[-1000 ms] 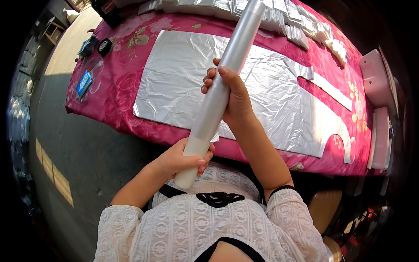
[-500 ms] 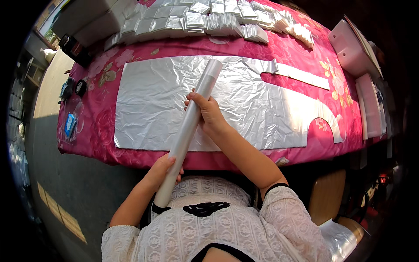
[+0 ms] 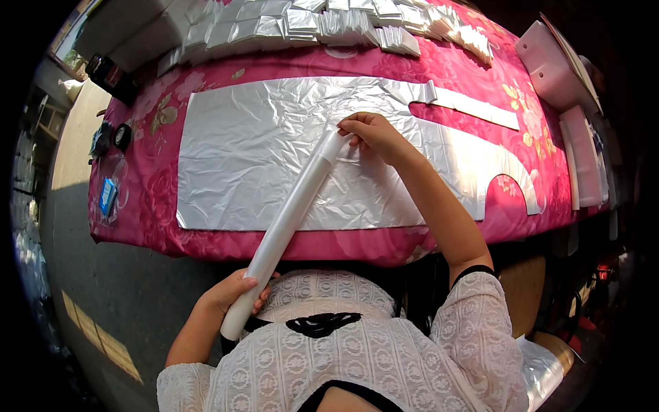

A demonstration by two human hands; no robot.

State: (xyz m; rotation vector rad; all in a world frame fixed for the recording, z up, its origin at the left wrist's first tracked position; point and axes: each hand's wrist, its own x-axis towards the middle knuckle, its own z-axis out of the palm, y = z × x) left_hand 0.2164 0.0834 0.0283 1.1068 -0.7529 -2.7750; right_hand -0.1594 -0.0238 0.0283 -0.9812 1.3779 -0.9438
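We have a long, pale roll of film (image 3: pixel 291 214) slanting up from our left grip (image 3: pixel 241 294) to our right grip (image 3: pixel 372 136), its middle span bare between the two. The left grip is wrapped around the roll near the low end, a short stub of which pokes out below it. The right grip has thumb and fingers drawn together at the high end; whether they pinch film there, we cannot tell.

Behind the roll, below and to either side of the right grip, a creased silver sheet (image 3: pixel 240 158) lies flat on the bench (image 3: pixel 158 223), which wears a pink flowered cloth. To the right of the right grip, we see the sheet run out into narrow strips. Beyond that grip stand rows of folded silver packets (image 3: pixel 302 26). Well left of it are a black ring-shaped roll (image 3: pixel 123 136) and a blue packet (image 3: pixel 108 196).
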